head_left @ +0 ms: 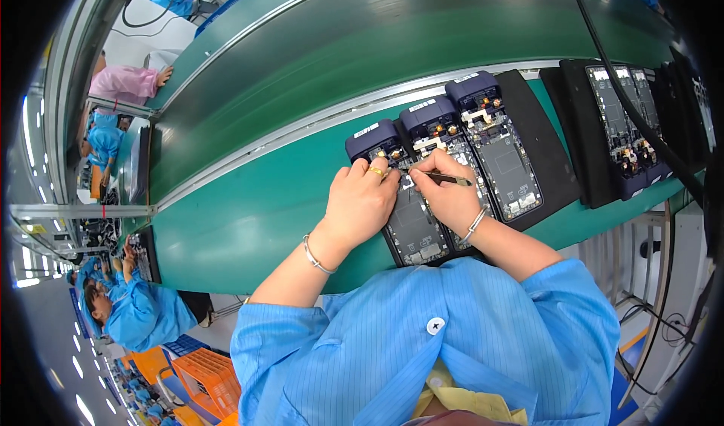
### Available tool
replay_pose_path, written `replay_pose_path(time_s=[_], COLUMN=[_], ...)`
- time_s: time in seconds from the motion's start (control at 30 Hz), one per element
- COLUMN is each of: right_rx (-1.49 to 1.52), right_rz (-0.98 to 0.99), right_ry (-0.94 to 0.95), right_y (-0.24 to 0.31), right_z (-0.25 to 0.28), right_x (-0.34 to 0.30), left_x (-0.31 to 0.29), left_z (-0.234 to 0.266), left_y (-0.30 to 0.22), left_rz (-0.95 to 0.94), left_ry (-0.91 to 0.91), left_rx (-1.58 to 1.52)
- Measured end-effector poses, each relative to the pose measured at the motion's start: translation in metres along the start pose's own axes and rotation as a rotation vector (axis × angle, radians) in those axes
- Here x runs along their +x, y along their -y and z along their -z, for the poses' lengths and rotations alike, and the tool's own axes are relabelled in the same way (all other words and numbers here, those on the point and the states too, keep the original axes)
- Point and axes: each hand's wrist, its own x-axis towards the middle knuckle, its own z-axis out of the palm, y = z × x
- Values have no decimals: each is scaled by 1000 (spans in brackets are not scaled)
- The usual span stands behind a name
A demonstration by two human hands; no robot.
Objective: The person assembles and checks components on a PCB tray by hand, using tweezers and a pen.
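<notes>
Three opened handheld devices lie in a row, each with a dark purple-blue block at its far end and bare circuit boards below. My left hand (362,201) rests with curled fingers on the upper part of the leftmost device (413,230); its fingertips are pressed down there, and what they pinch, if anything, is hidden. In my right hand (450,198) is a pair of dark tweezers (452,179), its tip pointing left at the same device, close to my left fingers. The middle device (430,117) is partly behind my right hand. The right device (504,166) lies untouched by either hand.
A black mat (544,143) lies under the devices on the green bench (249,222). More devices (622,117) lie to the right, crossed by a black cable (630,105). Beyond a metal rail runs a dark green belt (317,72). Co-workers in blue (143,317) sit at left.
</notes>
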Motion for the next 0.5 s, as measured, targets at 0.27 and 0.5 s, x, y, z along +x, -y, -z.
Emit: replay_pose_path(time_s=[0.27, 0.5], right_rx=[-129, 55], right_rz=[12, 211], right_ry=[13, -138], right_y=[14, 48], right_z=[2, 84], right_x=[-5, 9], left_x=[5, -42], left_z=[11, 5], left_y=[-5, -3], left_rz=[21, 211], left_ry=[114, -147], left_rx=[-9, -228])
